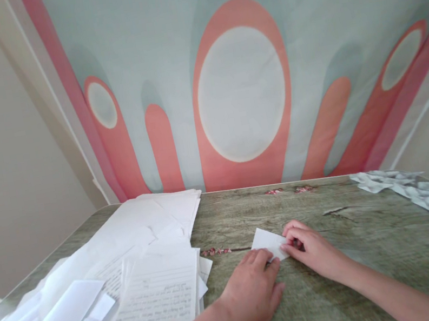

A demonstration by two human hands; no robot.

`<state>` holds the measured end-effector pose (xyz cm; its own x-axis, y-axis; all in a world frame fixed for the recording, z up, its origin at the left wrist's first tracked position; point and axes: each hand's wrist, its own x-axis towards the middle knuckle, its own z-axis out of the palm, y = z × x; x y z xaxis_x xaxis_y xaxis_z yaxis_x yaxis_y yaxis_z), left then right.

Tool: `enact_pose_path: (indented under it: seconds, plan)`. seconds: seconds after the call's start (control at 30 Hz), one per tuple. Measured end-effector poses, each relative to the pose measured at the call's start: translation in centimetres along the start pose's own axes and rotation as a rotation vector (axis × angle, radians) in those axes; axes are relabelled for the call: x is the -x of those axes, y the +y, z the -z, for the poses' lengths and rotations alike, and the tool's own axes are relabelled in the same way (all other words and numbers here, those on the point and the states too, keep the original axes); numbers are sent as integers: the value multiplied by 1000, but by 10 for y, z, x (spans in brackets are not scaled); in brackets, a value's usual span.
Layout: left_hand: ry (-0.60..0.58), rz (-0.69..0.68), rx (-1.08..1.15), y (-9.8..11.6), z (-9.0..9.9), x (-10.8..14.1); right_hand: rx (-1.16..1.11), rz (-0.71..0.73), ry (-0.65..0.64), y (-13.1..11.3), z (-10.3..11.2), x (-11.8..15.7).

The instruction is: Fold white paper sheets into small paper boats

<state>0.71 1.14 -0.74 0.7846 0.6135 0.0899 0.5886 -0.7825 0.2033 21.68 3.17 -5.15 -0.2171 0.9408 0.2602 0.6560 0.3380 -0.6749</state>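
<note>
A small white piece of paper (266, 239), seemingly folded, lies on the wooden-look table between my two hands. My left hand (250, 288) is palm down at its lower left edge, fingers bent and fingertips pressing on the paper. Thumb and fingers of my right hand (305, 246) pinch the paper's right corner. The fingers partly cover the paper's lower and right edges.
Left of my hands spreads a heap of loose white sheets (162, 218), with lined, printed sheets (155, 296) on top. Several folded white paper pieces (421, 191) line the table's right side. Behind the table (362, 256) rises a grey-and-coral patterned backdrop (162, 43).
</note>
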Motion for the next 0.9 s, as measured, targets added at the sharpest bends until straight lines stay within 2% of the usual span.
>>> enact_pose_path:
  seconds: [0.57,0.9]
  plan:
    - [13,15,-51,3,-2,-1,41,29,33,4,-2,-1]
    - [25,-26,-71,2,-5,-2,60,52,30,-1,-1,0]
